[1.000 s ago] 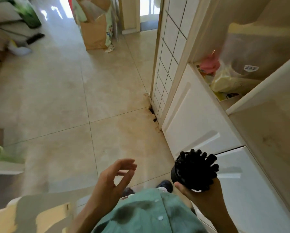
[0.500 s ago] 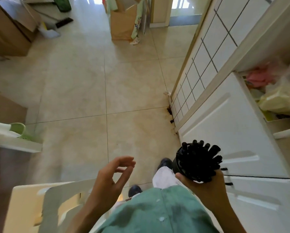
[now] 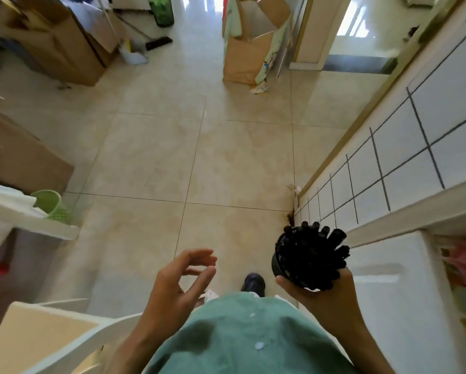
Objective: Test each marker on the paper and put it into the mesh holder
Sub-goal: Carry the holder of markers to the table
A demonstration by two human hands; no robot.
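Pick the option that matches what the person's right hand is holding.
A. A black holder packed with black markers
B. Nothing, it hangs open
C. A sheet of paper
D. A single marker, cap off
A: the right hand grips a black holder from below, with many black markers sticking out of its top.

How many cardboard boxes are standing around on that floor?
3: one large box at the far left, one open box draped with cloth near the doorway, one at the left edge. More may be hidden.
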